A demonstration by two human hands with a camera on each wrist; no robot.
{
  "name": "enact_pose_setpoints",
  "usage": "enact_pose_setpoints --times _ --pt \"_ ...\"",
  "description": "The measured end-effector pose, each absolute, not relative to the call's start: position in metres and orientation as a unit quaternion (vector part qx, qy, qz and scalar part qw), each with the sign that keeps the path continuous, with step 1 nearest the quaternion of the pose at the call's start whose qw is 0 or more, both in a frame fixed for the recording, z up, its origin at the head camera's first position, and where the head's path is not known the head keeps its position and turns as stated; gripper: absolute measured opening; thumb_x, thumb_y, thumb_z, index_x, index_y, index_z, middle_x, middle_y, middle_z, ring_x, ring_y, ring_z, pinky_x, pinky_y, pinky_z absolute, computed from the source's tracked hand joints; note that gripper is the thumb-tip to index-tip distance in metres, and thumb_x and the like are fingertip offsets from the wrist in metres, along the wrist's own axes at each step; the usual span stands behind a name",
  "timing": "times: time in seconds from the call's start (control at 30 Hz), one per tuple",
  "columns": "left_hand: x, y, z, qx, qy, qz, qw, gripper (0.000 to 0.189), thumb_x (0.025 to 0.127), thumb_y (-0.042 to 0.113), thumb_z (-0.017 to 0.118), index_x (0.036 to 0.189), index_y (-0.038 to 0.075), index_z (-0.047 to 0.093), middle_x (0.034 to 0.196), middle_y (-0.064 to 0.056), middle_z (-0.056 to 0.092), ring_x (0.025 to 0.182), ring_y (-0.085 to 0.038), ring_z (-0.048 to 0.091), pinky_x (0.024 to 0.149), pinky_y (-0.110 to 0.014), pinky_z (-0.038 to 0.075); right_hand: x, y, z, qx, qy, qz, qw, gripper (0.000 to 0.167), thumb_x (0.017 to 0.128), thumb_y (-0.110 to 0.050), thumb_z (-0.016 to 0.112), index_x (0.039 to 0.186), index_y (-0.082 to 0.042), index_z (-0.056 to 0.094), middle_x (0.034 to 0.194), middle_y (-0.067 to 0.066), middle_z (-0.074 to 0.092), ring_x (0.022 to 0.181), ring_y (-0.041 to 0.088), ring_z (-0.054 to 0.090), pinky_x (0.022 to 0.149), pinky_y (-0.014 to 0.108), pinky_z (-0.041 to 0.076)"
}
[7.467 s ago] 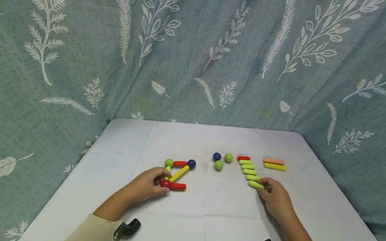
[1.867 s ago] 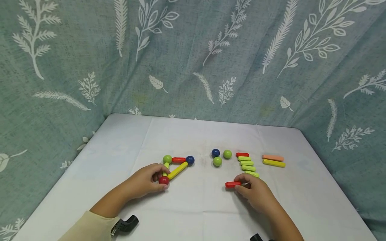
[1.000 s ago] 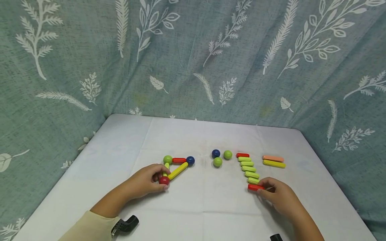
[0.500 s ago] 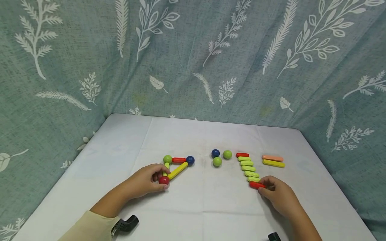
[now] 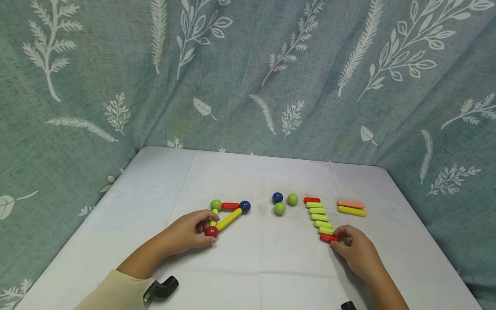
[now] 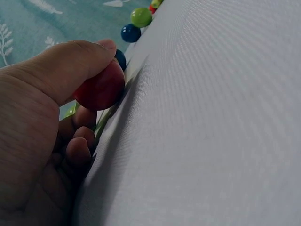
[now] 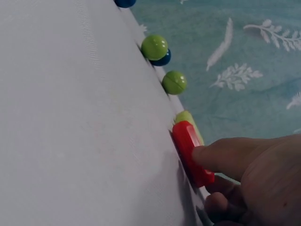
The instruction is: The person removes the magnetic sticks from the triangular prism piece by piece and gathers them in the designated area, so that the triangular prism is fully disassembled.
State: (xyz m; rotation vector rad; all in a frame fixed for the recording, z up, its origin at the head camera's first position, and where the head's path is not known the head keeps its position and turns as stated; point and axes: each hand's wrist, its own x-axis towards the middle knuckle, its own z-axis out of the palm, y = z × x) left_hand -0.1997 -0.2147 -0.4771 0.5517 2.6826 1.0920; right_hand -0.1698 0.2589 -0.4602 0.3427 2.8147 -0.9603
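Note:
In the head view my left hand (image 5: 190, 232) holds a red ball (image 5: 211, 231), thumb on its near side and fingers by a green stick (image 5: 214, 219). That ball belongs to a closed shape with a green ball (image 5: 215, 205), a red stick (image 5: 230, 206), a blue ball (image 5: 245, 206) and a long yellow stick (image 5: 229, 219). The thumb (image 6: 77, 63) lies against the red ball in the left wrist view. My right hand (image 5: 358, 249) pinches another red stick (image 5: 327, 238) at the near end of a row of green sticks (image 5: 319, 217). Its far end is hidden by the fingers.
A red stick (image 5: 311, 199) lies at the row's far end. Left of it sit a loose blue ball (image 5: 277, 197) and two green balls (image 5: 292, 199). An orange stick (image 5: 351, 203) and a yellow stick (image 5: 351, 211) lie right of the row. A patterned cloth (image 5: 240, 86) hangs behind the white table (image 5: 232, 176).
The red stick that stuck out from the red ball was taken off and carried right to the row's near end by my right hand. My left hand has stayed at the red ball.

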Motion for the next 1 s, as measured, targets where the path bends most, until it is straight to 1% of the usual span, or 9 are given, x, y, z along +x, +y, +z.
enact_pose_setpoints --times 0.1,0.2,0.27,0.33,0.4,0.5,0.63,0.83,1.0 --pt "-0.201 -0.214 -0.477 0.187 0.904 0.371 0.096 0.048 0.084 0.034 0.090 0.124 0.028 0.064 0.096 0.006 0.059 0.088 -0.016 0.055 0.074 -0.025 0.049 -0.169 0.254 -0.458 0.112 0.940 -0.317 0.059 0.033 0.093 -0.017 0.080 0.121 -0.009 0.066 0.121 0.014 0.064 0.088 0.024 0.055 0.068 0.034 0.047" --pt "-0.201 -0.213 -0.475 0.191 0.900 0.378 0.100 0.047 0.085 0.034 0.089 0.124 0.028 0.064 0.097 0.006 0.059 0.088 -0.017 0.055 0.074 -0.025 0.049 -0.166 0.249 -0.454 0.107 0.950 -0.292 0.038 0.032 0.093 -0.020 0.079 0.121 -0.009 0.067 0.123 0.015 0.062 0.094 0.025 0.056 0.074 0.035 0.048" --pt "-0.201 -0.212 -0.474 0.194 0.899 0.380 0.103 0.046 0.085 0.035 0.088 0.124 0.028 0.064 0.097 0.006 0.059 0.089 -0.017 0.055 0.075 -0.025 0.049 -0.165 0.244 -0.452 0.100 0.953 -0.284 0.028 0.031 0.094 -0.020 0.079 0.121 -0.010 0.068 0.121 0.015 0.062 0.094 0.025 0.055 0.075 0.037 0.048" --pt "-0.201 -0.212 -0.474 0.193 0.899 0.378 0.103 0.046 0.085 0.035 0.088 0.124 0.028 0.064 0.097 0.006 0.059 0.090 -0.017 0.055 0.075 -0.025 0.049 -0.164 0.236 -0.451 0.085 0.953 -0.289 0.026 0.028 0.094 -0.020 0.079 0.119 -0.011 0.069 0.118 0.011 0.063 0.094 0.023 0.056 0.077 0.037 0.049" --pt "-0.201 -0.213 -0.473 0.190 0.901 0.376 0.102 0.046 0.085 0.035 0.088 0.123 0.028 0.064 0.097 0.006 0.059 0.089 -0.017 0.055 0.075 -0.025 0.049 -0.163 0.226 -0.450 0.062 0.951 -0.302 0.033 0.026 0.094 -0.020 0.079 0.117 -0.013 0.070 0.112 0.007 0.064 0.093 0.021 0.057 0.079 0.036 0.049" --pt "-0.200 -0.215 -0.474 0.186 0.902 0.375 0.101 0.046 0.085 0.033 0.089 0.123 0.029 0.064 0.097 0.006 0.059 0.089 -0.017 0.055 0.074 -0.025 0.049 -0.163 0.205 -0.451 0.033 0.942 -0.329 0.058 0.023 0.093 -0.019 0.080 0.113 -0.020 0.071 0.107 -0.003 0.066 0.092 0.017 0.057 0.079 0.034 0.049" --pt "-0.200 -0.217 -0.474 0.187 0.900 0.381 0.103 0.045 0.085 0.032 0.088 0.123 0.028 0.064 0.096 0.005 0.059 0.089 -0.017 0.055 0.073 -0.025 0.049 -0.163 0.178 -0.452 -0.015 0.931 -0.354 0.085 0.023 0.090 -0.020 0.083 0.109 -0.026 0.071 0.104 -0.011 0.067 0.088 0.015 0.056 0.074 0.030 0.048" --pt "-0.200 -0.216 -0.475 0.189 0.897 0.384 0.109 0.045 0.085 0.031 0.088 0.123 0.028 0.064 0.096 0.005 0.059 0.089 -0.018 0.055 0.073 -0.024 0.049 -0.165 0.148 -0.453 -0.094 0.921 -0.361 0.112 0.022 0.092 -0.022 0.081 0.110 -0.027 0.070 0.104 -0.012 0.066 0.089 0.015 0.057 0.073 0.028 0.049" --pt "-0.200 -0.215 -0.477 0.188 0.898 0.384 0.107 0.045 0.085 0.031 0.089 0.123 0.028 0.064 0.096 0.005 0.059 0.088 -0.017 0.055 0.073 -0.024 0.049 -0.173 0.125 -0.451 -0.130 0.917 -0.354 0.129 0.023 0.093 -0.022 0.080 0.113 -0.026 0.070 0.106 -0.010 0.065 0.088 0.016 0.058 0.069 0.029 0.051"
